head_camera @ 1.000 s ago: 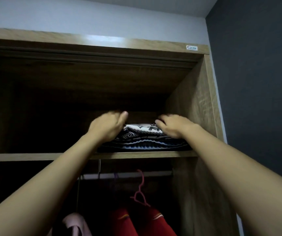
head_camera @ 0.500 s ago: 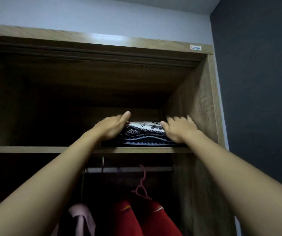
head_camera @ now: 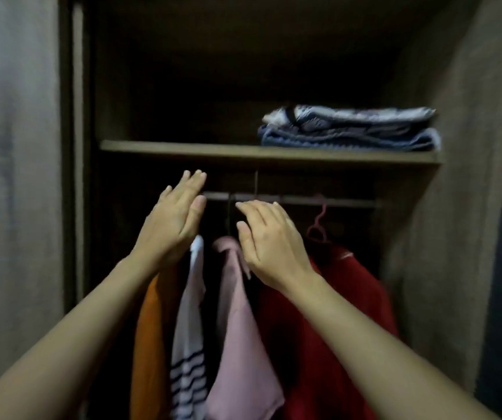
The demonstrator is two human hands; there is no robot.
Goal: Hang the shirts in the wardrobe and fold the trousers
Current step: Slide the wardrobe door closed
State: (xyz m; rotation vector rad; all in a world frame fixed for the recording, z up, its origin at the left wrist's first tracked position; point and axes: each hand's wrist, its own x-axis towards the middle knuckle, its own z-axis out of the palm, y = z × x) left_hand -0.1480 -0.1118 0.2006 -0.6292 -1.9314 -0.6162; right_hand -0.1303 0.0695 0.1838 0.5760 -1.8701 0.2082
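Head: left hand [head_camera: 172, 225], right hand [head_camera: 271, 241] near shirts [head_camera: 237, 328]

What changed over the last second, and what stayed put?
Both hands came off the folded stack on the shelf and dropped lower: the left hand and right hand are now open in front of the rail, holding nothing. The view tilted down too. The folded stack stayed at the shelf's right end; the red garment still hangs from the pink hanger.

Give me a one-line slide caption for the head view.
Open left hand and right hand hover by the rail of hung shirts; folded clothes lie on the shelf above.
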